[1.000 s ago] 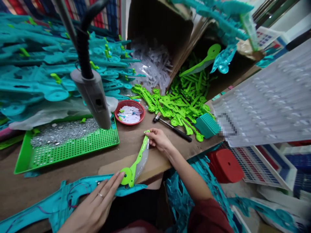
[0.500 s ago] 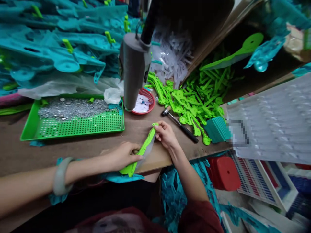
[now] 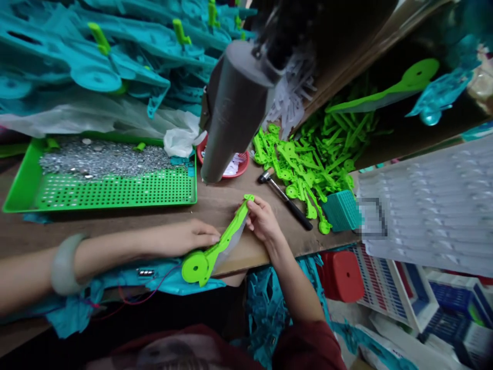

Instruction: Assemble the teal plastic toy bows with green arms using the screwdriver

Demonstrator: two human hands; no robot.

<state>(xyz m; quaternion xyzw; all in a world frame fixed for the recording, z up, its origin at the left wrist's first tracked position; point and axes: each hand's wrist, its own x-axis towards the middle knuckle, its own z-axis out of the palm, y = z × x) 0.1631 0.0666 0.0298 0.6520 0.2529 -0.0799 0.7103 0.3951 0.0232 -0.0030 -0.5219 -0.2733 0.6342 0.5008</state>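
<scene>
My right hand (image 3: 264, 218) pinches the narrow upper end of a lime-green plastic part (image 3: 231, 234). The part is long, with a round disc holding a small hole at its lower end and a translucent strip along its right side. Over the bench edge, it slants down to the left. My left hand (image 3: 194, 237) lies beside the part's middle, fingers stretched out, fingertips at its left edge; whether they touch it I cannot tell. Below my left forearm lies a teal plastic piece (image 3: 154, 280) with red and purple wires and a small metal cylinder.
A green perforated tray (image 3: 115, 198) of small metal pieces stands left. A hanging grey cylindrical tool (image 3: 239, 108) partly hides a red basket (image 3: 244, 163). A hammer (image 3: 287, 200), piled lime-green parts (image 3: 304, 159) and a teal block (image 3: 341, 210) lie right; a red stool (image 3: 342, 276) stands below.
My left hand has slid left off the green part, baring its disc. My right hand still holds the top end. The view has shifted, showing the wired teal piece.
</scene>
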